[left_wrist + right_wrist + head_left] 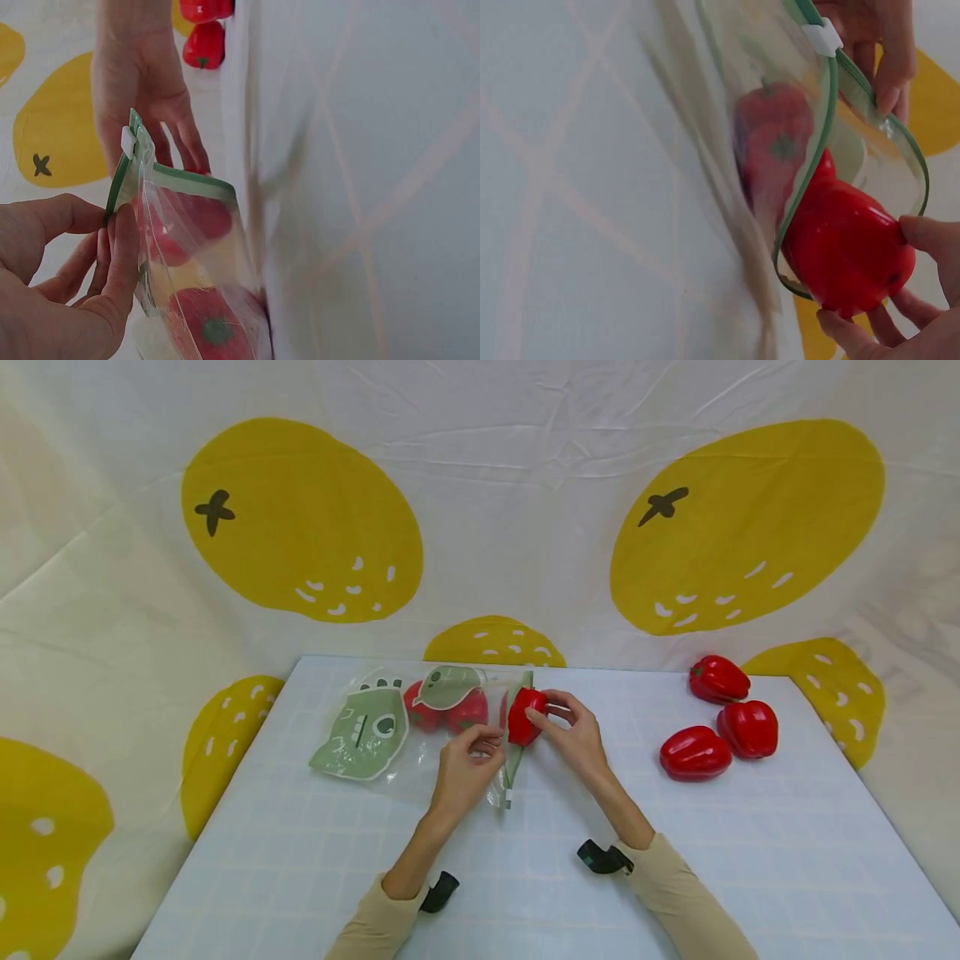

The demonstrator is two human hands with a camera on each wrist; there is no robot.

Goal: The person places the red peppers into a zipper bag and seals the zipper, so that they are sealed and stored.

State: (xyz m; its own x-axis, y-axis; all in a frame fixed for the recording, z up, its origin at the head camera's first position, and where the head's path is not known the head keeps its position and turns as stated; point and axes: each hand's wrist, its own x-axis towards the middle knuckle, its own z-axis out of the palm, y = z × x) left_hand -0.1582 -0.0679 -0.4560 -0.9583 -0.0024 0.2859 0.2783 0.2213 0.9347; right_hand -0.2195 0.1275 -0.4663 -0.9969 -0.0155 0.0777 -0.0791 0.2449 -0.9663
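My right hand [576,735] grips a red bell pepper [851,251] between thumb and fingers, right in the mouth of a clear zip bag [420,768]. The bag lies on the table with a green dinosaur print, a green-edged opening and a white slider [823,36]. With thumb and fingertips my left hand [468,764] pinches the upper edge of that opening, holding it apart, as the left wrist view shows. Inside the bag, red peppers [467,710] show through the plastic, one with a green stem end [217,331].
Three more red bell peppers lie at the right of the white table [525,893]: one at the back [717,679], one in the middle [748,728] and one in front [695,753]. Behind the table hangs a pale cloth [517,527] with yellow fruit prints.
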